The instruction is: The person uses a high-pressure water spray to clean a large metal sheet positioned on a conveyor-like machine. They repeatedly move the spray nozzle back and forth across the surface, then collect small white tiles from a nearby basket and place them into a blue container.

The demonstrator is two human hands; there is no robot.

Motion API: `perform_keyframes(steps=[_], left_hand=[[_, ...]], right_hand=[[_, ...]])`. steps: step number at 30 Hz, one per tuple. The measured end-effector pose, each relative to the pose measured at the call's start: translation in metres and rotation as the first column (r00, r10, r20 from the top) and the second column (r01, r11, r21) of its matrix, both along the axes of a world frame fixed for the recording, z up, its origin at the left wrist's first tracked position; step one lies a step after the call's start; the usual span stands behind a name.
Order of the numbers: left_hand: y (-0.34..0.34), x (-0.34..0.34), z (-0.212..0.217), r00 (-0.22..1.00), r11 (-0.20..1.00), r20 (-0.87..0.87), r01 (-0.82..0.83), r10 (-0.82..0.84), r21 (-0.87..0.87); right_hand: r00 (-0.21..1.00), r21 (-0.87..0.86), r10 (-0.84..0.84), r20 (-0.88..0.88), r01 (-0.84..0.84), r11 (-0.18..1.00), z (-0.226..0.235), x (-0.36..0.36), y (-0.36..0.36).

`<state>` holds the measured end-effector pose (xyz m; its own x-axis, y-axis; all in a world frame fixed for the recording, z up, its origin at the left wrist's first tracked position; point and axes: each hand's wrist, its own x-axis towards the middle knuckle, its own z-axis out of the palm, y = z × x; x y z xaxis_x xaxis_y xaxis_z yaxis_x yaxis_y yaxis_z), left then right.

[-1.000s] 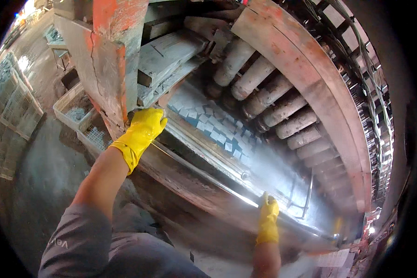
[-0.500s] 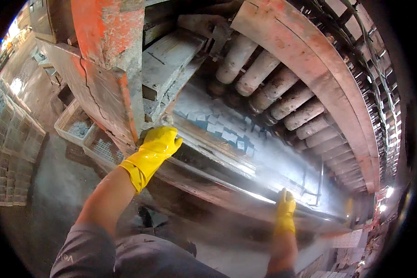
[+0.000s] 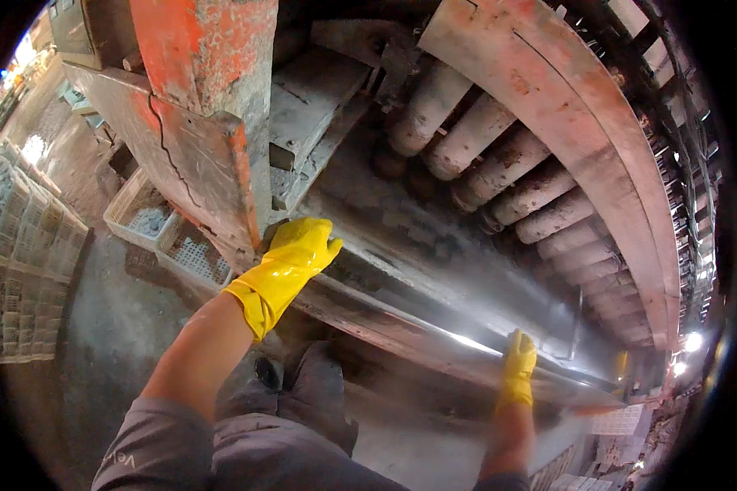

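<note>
Beside the orange post (image 3: 209,61), the half-curled left hand (image 3: 300,250) might slip if wet, while a shiny rail (image 3: 473,341) runs rightward towards the curled right hand (image 3: 519,360), which poor visibility could get pinched, though I cannot tell what either grips.

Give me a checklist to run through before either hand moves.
1. Hands covered: ok; left hand and right hand wear yellow gloves.
2. Forearms covered: not ok; bare between gloves and sleeves.
3. Left fingers' grip: cannot tell; largely hidden from this view.
4. Hands away from the thick cylinders: ok; visibly apart.
5. Clear view into the machine opening: not ok; shadow and haze obscure it.
6. White crate away from hands: ok; apart.
</note>
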<state>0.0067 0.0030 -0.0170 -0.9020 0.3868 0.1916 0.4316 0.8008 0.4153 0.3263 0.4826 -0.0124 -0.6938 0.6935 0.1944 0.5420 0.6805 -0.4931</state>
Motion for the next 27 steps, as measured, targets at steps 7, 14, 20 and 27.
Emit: perform_keyframes(steps=[7,14,20,27], left_hand=[[0.004,-0.002,0.004,0.996,0.999,0.080,-0.031,0.034,-0.042],[0.012,0.003,0.029,0.982,0.989,0.176,-0.051,0.075,-0.141],[0.011,-0.001,0.023,0.981,0.978,0.184,-0.023,0.062,-0.207],[0.017,0.000,0.036,0.981,0.979,0.185,-0.027,0.065,-0.204]], right_hand=[[0.986,0.215,0.145,-0.087,-0.124,0.969,-0.008,0.000,0.013],[0.991,-0.090,-0.131,-0.008,0.130,0.987,-0.005,-0.002,0.018],[0.995,0.259,0.087,-0.046,-0.072,0.963,-0.001,0.000,0.009],[0.972,0.433,0.196,-0.131,-0.122,0.893,-0.017,-0.007,0.034]])
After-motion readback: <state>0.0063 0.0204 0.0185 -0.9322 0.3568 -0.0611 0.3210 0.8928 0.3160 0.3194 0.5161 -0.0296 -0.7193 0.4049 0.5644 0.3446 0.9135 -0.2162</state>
